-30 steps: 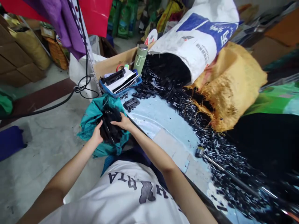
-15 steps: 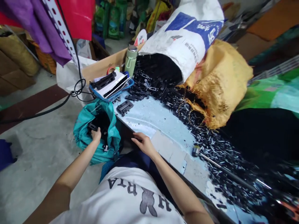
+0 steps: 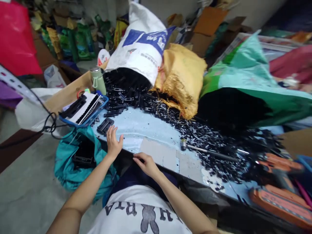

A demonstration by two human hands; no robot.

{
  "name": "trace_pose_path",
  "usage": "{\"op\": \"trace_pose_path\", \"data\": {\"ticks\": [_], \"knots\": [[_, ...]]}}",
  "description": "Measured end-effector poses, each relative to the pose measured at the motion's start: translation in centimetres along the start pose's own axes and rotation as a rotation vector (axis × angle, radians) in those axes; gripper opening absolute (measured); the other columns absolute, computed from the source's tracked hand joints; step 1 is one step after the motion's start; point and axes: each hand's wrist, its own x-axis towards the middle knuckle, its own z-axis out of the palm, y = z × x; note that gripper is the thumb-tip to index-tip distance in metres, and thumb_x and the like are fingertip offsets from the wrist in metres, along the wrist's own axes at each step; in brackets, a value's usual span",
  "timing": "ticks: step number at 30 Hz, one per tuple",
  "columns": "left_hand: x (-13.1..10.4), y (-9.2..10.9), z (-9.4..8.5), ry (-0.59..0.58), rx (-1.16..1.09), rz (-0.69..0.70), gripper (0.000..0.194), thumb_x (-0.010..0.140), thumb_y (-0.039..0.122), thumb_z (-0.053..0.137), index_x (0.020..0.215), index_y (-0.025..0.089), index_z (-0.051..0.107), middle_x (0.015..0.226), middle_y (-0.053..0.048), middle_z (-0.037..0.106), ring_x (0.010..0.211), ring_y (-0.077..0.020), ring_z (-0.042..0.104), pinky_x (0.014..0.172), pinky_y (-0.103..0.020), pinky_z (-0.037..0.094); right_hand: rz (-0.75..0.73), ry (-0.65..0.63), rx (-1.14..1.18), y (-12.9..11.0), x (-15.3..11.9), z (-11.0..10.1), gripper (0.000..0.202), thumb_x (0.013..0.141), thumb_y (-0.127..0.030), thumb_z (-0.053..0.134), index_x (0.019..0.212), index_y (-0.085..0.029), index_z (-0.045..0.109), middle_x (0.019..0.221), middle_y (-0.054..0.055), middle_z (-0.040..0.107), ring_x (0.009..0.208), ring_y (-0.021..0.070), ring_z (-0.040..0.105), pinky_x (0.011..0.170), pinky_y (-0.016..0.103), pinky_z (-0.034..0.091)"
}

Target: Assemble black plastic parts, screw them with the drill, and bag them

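My left hand point(image 3: 114, 143) is over the near edge of the light-blue work surface point(image 3: 136, 122), its fingers spread and nothing visible in it. Just beyond its fingertips lies a black rectangular plastic part point(image 3: 105, 126). At the table edge, my right hand point(image 3: 147, 165) has loosely bent fingers with the thumb a little apart; I see nothing held, though its palm is hidden. Below and left of my left hand, a teal cloth bag point(image 3: 64, 159) stands open with black plastic parts point(image 3: 84, 159) inside.
Small black parts and screws point(image 3: 195, 136) spread from a white sack point(image 3: 136, 55), a yellow sack point(image 3: 182, 78) and a green bag point(image 3: 287, 100). A long-shafted tool point(image 3: 209, 151), an orange power drill point(image 3: 280, 162), a blue tray point(image 3: 84, 123) and a green flask point(image 3: 97, 81) are on the table.
My left hand has come out of the teal bag and moved up and right to the table edge. The black part it touched stays in the bag. The view has turned right.
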Motion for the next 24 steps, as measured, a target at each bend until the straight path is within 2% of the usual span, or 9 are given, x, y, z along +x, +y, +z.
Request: {"op": "trace_pose_path", "data": {"ticks": [3, 7, 11, 16, 20, 24], "knots": [[0.1, 2.3, 1.1, -0.063, -0.082, 0.109, 0.038, 0.086, 0.031, 0.047, 0.117, 0.009, 0.049, 0.126, -0.015, 0.045, 0.126, -0.0197, 0.036, 0.107, -0.035, 0.031, -0.006, 0.093, -0.015, 0.7, -2.0, -0.9, 0.047, 0.074, -0.055, 0.045, 0.102, -0.021, 0.063, 0.085, 0.004, 0.062, 0.088, 0.0048, 0.059, 0.085, 0.021, 0.053], [-1.5, 4.1, 2.3, -0.145, -0.127, 0.242, 0.034, 0.086, 0.029, 0.048, 0.112, 0.009, 0.052, 0.123, -0.015, 0.047, 0.126, -0.0205, 0.036, 0.107, -0.035, 0.032, 0.024, 0.277, -0.077, 2.3, -4.7, -2.5, 0.044, 0.076, -0.052, 0.043, 0.1, -0.021, 0.064, 0.09, 0.005, 0.062, 0.087, 0.0048, 0.059, 0.083, 0.02, 0.052], [-2.8, 3.8, 4.0, -0.192, -0.123, 0.255, 0.037, 0.087, 0.035, 0.045, 0.111, 0.009, 0.054, 0.124, -0.014, 0.047, 0.128, -0.0227, 0.033, 0.108, -0.037, 0.029, 0.09, 0.525, -0.201, 4.6, -6.7, -5.3, 0.043, 0.08, -0.047, 0.038, 0.103, -0.022, 0.063, 0.104, 0.005, 0.06, 0.097, 0.0047, 0.057, 0.092, 0.022, 0.049], [-3.3, 2.7, 5.8, -0.269, -0.075, 0.141, 0.05, 0.087, 0.044, 0.039, 0.117, 0.006, 0.052, 0.131, -0.017, 0.041, 0.133, -0.0254, 0.026, 0.109, -0.04, 0.027, 0.256, 0.836, -0.44, 7.6, -7.9, -8.5, 0.055, 0.082, -0.05, 0.031, 0.123, -0.021, 0.052, 0.126, 0.005, 0.047, 0.12, 0.0125, 0.042, 0.11, 0.035, 0.036], [-3.4, 2.9, 6.2, -0.287, -0.044, 0.103, 0.056, 0.086, 0.047, 0.039, 0.12, 0.005, 0.05, 0.135, -0.017, 0.038, 0.135, -0.027, 0.02, 0.111, -0.041, 0.023, 0.301, 0.856, -0.532, 8.8, -8.1, -8.8, 0.059, 0.083, -0.05, 0.026, 0.131, -0.02, 0.043, 0.133, 0.005, 0.039, 0.126, 0.0131, 0.035, 0.114, 0.035, 0.03], [-3.4, 3.4, 6.3, -0.275, -0.025, 0.065, 0.058, 0.085, 0.047, 0.04, 0.12, 0.003, 0.051, 0.135, -0.019, 0.036, 0.135, -0.0296, 0.019, 0.111, -0.043, 0.021, 0.324, 0.857, -0.543, 8.7, -8.0, -8.4, 0.058, 0.083, -0.049, 0.025, 0.132, -0.023, 0.04, 0.136, 0.004, 0.036, 0.127, 0.0135, 0.032, 0.115, 0.035, 0.028]]}}
